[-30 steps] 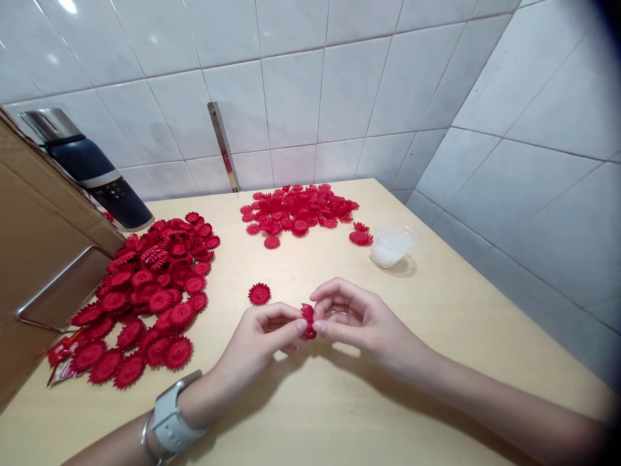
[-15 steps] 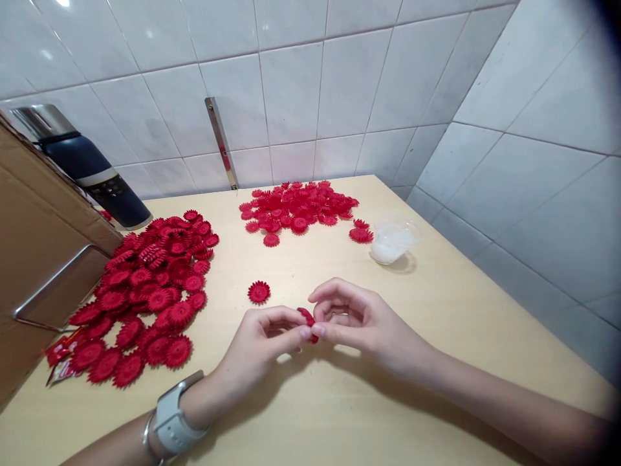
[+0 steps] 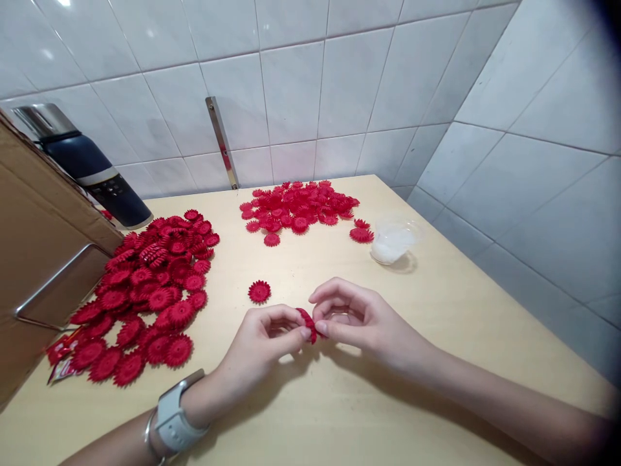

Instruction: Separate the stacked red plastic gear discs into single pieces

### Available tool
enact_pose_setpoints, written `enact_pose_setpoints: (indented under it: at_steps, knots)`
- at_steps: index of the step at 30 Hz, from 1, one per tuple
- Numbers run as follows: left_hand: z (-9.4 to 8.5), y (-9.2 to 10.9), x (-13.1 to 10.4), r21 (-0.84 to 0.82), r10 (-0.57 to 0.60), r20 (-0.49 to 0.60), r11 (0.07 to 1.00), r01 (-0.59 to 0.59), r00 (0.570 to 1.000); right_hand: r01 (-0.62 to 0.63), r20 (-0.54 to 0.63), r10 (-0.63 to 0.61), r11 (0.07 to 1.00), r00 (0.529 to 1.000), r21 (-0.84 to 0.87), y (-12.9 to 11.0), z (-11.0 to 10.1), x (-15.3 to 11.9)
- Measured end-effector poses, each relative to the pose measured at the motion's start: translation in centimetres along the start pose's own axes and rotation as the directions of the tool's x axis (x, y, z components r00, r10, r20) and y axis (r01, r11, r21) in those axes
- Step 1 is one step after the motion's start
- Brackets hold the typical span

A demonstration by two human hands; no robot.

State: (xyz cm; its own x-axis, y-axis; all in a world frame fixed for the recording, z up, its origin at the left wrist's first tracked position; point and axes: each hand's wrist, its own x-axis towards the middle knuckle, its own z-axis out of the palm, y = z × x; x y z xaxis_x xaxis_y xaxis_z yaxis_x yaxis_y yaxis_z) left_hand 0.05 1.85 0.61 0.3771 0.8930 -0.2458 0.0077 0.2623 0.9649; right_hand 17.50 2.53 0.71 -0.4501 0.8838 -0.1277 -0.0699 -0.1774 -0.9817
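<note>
Head cam: L hand [image 3: 264,333] & R hand [image 3: 361,317] fingers [image 3: 339,331] pinch red disc [image 3: 308,323] by edges (open tbl [image 3: 330,414] nearer cam).

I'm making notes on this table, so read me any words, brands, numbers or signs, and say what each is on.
No text here can be read.
Dark bottle: pale marks on its lower half, too small to read.
Wrapper at the lower left: printing, too blurred to read.
Watch: face too edge-on to read.

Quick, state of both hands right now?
Left hand: closed, pinching a red toothed piece between thumb and fingers.
Right hand: thumb and index finger closed at the same piece's edge, other fingers curled.
</note>
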Motion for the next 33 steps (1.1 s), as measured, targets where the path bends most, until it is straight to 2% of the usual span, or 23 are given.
enact_pose_setpoints:
  at_steps: [5, 12, 16, 24, 28, 33]
  knots:
    - [0.0, 0.2, 0.2, 0.040, 0.008, 0.016, 0.999, -0.009, 1.000, 0.007, 0.008, -0.007, 0.999, 1.000, -0.049, -0.2, -0.1, 0.1]
    - [-0.1, 0.3, 0.5, 0.068, 0.028, -0.003, 0.997, -0.028, 1.000, 0.006, -0.015, -0.006, 1.000, 1.000, 0.002, -0.2, -0.4, 0.4]
    - [-0.2, 0.1, 0.6, 0.052, 0.020, -0.005, 0.998, -0.020, 1.000, 0.015, -0.037, -0.015, 1.000, 0.999, 0.000, -0.2, -0.5, 0.5]
    - [0.0, 0.1, 0.3, 0.035, 0.023, 0.012, 0.999, -0.023, 1.000, 0.024, 0.027, -0.025, 0.999, 0.999, 0.031, 0.0, -0.1, 0.1]
    - [-0.2, 0.1, 0.2, -0.023, 0.000, -0.007, 1.000, 0.000, 1.000, -0.009, 0.032, 0.006, 0.997, 0.999, 0.080, 0.3, -0.5, 0.5]
    - [-0.5, -0.1, 0.2, -0.048, 0.006, 0.037, 0.999, -0.004, 0.999, -0.052, 0.036, 0.047, 0.985, 0.998, 0.164, 0.9, -1.0, 0.8]
